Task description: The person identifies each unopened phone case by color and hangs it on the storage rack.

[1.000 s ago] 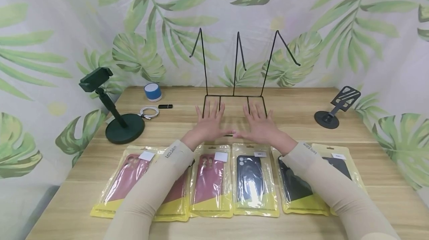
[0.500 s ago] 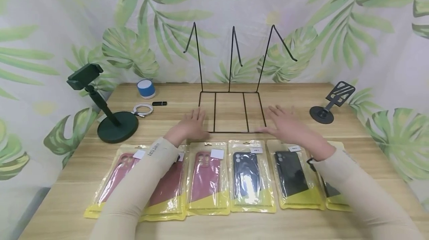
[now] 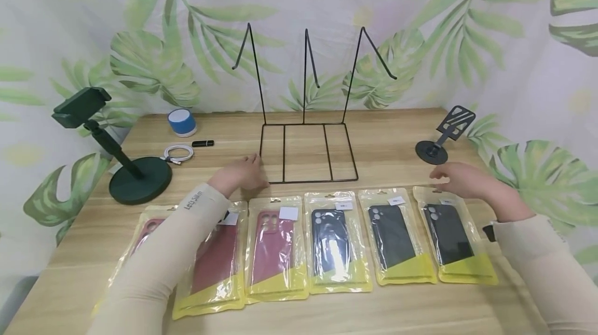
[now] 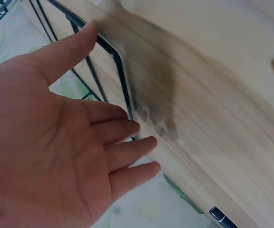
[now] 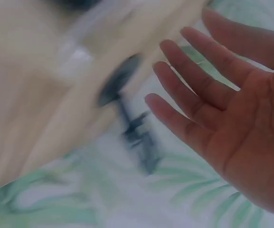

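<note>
While both hands are hovering low over the wooden table, neither is holding anything; the left hand is lying w/ fingers straight and relaxed just beside the front-left corner of the black wire rack, and the left wrist view is showing its thumb tip at or nearly at the wire, contact hard to tell; the right hand is spreading palm-down, fingers extended, above the top edge of the rightmost packaged case, w/ the small black stand near it behind. Six bagged phone cases are lying in a row along the near edge, reddish ones at left, dark ones at right; the person's left sleeve is covering part of the leftmost two. A green phone holder, blue speaker, coiled cable and a small black stick are sitting at far left. Judging by this, the work seems to be at the reaching stage, nothing picked yet; a next move would prob. call for pinching a bag's top edge.
</note>
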`<move>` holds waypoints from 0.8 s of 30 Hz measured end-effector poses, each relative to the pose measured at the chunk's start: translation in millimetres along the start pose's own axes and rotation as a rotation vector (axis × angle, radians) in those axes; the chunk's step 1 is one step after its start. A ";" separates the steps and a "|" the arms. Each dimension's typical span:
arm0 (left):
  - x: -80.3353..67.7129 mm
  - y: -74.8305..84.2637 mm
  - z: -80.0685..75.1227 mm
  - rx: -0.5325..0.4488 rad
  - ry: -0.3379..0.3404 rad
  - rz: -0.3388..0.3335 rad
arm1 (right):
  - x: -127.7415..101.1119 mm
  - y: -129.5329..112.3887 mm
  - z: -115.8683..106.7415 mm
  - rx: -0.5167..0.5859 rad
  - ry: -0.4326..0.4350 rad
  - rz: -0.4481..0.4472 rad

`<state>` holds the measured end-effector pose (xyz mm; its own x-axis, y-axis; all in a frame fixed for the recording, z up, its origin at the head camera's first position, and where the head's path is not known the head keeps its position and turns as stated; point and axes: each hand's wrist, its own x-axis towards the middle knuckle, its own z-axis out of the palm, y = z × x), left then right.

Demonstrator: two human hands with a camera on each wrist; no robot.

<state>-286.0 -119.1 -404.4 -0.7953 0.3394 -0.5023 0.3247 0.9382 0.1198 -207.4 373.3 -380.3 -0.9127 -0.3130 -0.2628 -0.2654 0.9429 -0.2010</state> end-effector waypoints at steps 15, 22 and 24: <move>6.6 -14.7 4.4 0.015 0.037 0.032 | 0.6 50.1 26.9 0.183 -0.017 0.070; 6.0 -12.0 4.3 0.021 0.048 0.024 | -3.0 45.7 14.1 0.232 0.175 0.018; 4.6 -11.2 3.3 0.012 0.047 0.021 | -6.5 40.7 6.5 0.240 0.247 0.003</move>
<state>-291.6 -128.2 -410.9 -0.8113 0.3619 -0.4592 0.3474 0.9301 0.1192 -210.3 412.9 -392.9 -0.9689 -0.2454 -0.0332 -0.2087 0.8812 -0.4241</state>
